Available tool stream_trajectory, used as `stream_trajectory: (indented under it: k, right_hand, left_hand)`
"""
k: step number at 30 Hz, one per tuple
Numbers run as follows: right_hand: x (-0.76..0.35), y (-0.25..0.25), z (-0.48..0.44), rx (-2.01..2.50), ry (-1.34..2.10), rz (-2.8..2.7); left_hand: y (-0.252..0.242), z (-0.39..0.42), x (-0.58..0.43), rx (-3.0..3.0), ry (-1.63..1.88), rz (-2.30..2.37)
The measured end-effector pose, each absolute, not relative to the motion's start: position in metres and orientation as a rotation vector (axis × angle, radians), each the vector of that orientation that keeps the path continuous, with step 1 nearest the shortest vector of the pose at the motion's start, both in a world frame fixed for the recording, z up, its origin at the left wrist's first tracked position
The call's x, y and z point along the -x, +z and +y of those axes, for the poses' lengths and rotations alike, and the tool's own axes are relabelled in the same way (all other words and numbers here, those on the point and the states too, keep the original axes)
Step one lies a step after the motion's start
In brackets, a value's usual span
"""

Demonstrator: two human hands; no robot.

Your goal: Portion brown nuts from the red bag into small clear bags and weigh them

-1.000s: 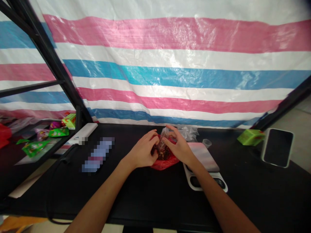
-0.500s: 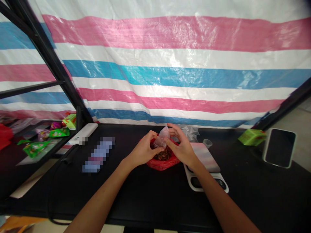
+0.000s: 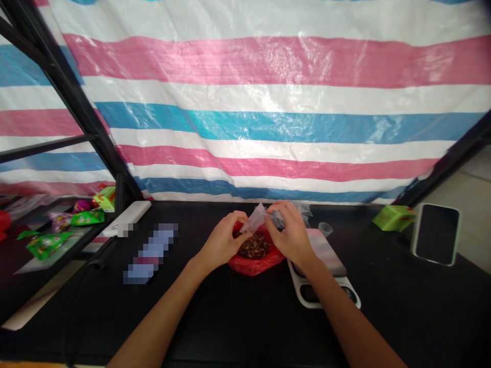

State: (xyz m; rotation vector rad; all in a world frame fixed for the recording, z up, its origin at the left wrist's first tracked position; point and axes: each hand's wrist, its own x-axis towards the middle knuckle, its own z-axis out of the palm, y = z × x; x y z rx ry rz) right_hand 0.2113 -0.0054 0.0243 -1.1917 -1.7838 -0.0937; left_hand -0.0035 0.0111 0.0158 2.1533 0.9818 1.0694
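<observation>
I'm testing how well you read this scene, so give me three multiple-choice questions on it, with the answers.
1. Where is the green box at far right?
A. On the black table, left of the phone
B. Held in a hand
C. On the floor

2. What colour is the bag under the brown pieces?
A. Blue
B. Red
C. Green

3. What state is the clear plastic bag in?
A. Lying flat on the table
B. Tucked under the red bag
C. Held up between the left hand and right hand

Answers:
1. A, the box sits on the table just left of the phone.
2. B, red plastic surrounds the pieces.
3. C, both hands pinch it above the pieces.
</observation>
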Motion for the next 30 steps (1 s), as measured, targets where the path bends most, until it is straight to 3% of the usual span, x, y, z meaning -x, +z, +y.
stream_trajectory:
  k: [4, 8, 12, 15, 21, 25, 30]
  right_hand:
    - [-0.213, 0.027, -0.006, 1.312, -0.204, -1.727]
    - [-0.23, 0.025, -0.001, 1.485, -0.288, -1.519]
    - [-0.253, 0.019, 0.008, 1.652, -0.281, -1.374]
    - [-0.258, 0.019, 0.01, 1.742, -0.321, -1.365]
    - [-0.243, 0.027, -0.003, 1.543, 0.095, -2.015]
    - [-0.233, 0.027, -0.014, 1.55, 0.079, -2.275]
    - [-0.221, 0.027, -0.018, 1.419, 0.312, -2.325]
  left_hand:
    - [0.018, 0.011, 0.004, -2.2, 1.14, 1.002]
    - [0.021, 0.015, 0.012, -2.342, 1.178, 1.313]
    - [0.018, 0.021, 0.027, -2.416, 0.832, 1.629]
    - [0.013, 0.025, 0.037, -2.285, 0.579, 1.613]
    - [0.007, 0.033, 0.044, -2.232, 0.719, 1.28]
    - [0.019, 0.034, 0.048, -2.21, 0.684, 1.413]
    - [0.032, 0.033, 0.058, -2.261, 0.33, 1.804]
